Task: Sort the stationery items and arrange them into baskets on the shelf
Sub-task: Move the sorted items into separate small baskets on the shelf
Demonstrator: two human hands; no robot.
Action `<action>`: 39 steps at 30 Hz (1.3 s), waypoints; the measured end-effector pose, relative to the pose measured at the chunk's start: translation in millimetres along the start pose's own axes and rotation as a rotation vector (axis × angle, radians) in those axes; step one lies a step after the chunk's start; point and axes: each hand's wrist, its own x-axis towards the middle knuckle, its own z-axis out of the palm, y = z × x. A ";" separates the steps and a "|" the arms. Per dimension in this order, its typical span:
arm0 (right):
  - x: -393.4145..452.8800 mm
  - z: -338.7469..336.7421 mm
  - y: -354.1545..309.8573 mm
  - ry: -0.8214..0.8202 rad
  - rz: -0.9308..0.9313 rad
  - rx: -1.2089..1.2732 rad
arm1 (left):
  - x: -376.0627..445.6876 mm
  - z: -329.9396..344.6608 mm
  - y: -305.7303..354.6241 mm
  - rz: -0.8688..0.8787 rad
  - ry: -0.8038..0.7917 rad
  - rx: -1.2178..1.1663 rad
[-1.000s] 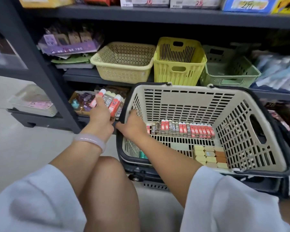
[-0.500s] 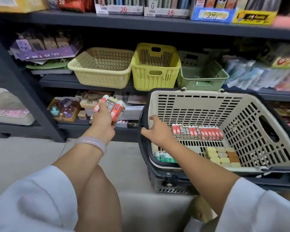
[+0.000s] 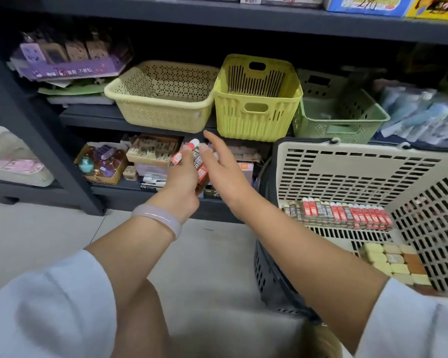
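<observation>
Your left hand [image 3: 183, 182] grips the bundle of small red-and-grey lead tubes [image 3: 195, 161] below the shelf; right hand [image 3: 224, 166] is loose, fingers straight — steady the bundle, then lift it whole into the pale-yellow perforated plastic basket [image 3: 163, 96].

Right hand [image 3: 224, 174] has left the shopping basket [image 3: 282, 177] rim and moved left, fingers now straight, touching the lead tubes [image 3: 195, 161] in the left hand [image 3: 183, 187] grip. Camera view shifted left; basket now sits further right.
</observation>
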 end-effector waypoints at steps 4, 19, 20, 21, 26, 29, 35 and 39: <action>45.0 8.8 15.9 0.138 -0.028 0.030 | 39.2 3.5 8.0 0.057 -0.023 0.076; 59.6 63.8 -42.9 0.194 -0.266 -0.046 | 37.1 -17.3 93.5 0.075 -0.002 -0.133; 59.0 62.9 -47.3 0.165 -0.265 -0.078 | 36.2 -25.5 101.9 0.079 -0.004 -0.112; 59.0 61.0 -49.9 0.158 -0.249 -0.134 | 35.5 -34.7 109.4 0.084 0.004 -0.092; 60.7 56.9 -51.5 0.243 -0.157 -0.537 | 33.2 -71.2 121.6 0.023 0.065 -0.135; 69.3 67.2 -48.4 0.168 -0.200 -0.768 | 32.6 -78.7 123.3 -0.027 0.073 -0.202; 120.4 71.6 -39.5 0.306 -0.294 -1.001 | 54.7 -78.9 123.5 -0.062 0.092 -0.201; 168.6 80.2 -29.5 0.202 -0.378 -1.237 | 88.7 -70.6 143.7 -0.067 0.087 -0.276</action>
